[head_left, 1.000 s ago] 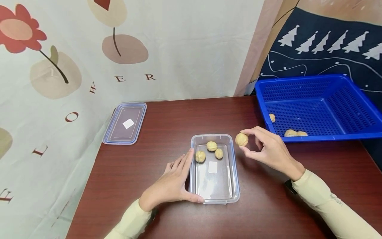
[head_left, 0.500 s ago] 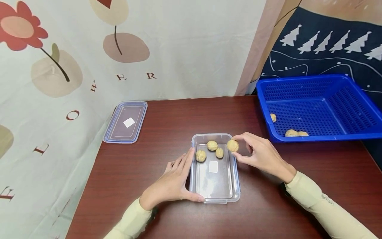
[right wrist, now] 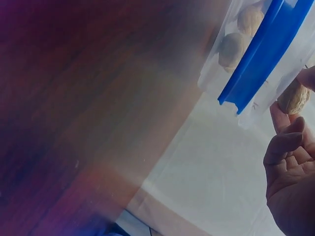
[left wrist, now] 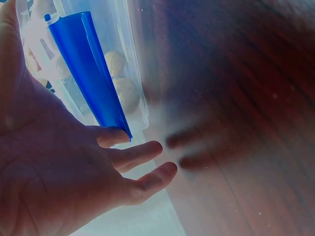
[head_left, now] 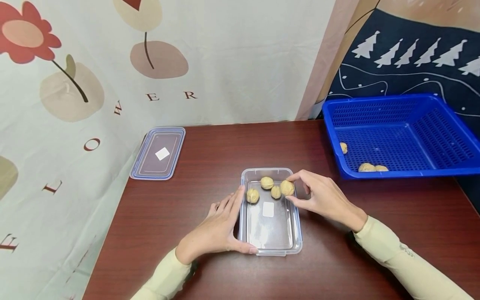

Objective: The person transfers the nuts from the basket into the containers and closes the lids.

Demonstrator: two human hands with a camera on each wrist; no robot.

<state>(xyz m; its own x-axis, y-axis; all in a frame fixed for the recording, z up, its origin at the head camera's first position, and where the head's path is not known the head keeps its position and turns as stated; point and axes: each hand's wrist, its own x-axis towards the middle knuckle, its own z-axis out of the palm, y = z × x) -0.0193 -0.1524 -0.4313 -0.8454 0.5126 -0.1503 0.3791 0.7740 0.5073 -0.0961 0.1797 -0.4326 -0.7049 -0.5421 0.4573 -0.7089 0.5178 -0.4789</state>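
My right hand [head_left: 324, 198] pinches a walnut [head_left: 287, 188] between thumb and fingertips, over the right rim of a clear plastic food container [head_left: 268, 233]. The right wrist view shows this walnut [right wrist: 294, 98] at the fingertips, beyond the container's blue latch flap [right wrist: 266, 61]. Three other walnuts lie in the container's far half, one of them a small walnut [head_left: 275, 192] right beside the held one. My left hand [head_left: 213, 233] rests along the container's left side, fingers extended and thumb at the near edge. In the left wrist view its fingers lie by another blue flap [left wrist: 91, 69].
A blue perforated basket [head_left: 397, 173] stands at the back right, with a few walnuts [head_left: 366, 167] near its front and left walls. Flat at the back left of the brown table [head_left: 210, 150] lies a blue-edged lid [head_left: 153, 162]. A printed cloth [head_left: 240, 62] hangs behind.
My right hand has moved left with the pinched walnut, from outside the container's right side to over its interior. The left hand has kept its place.
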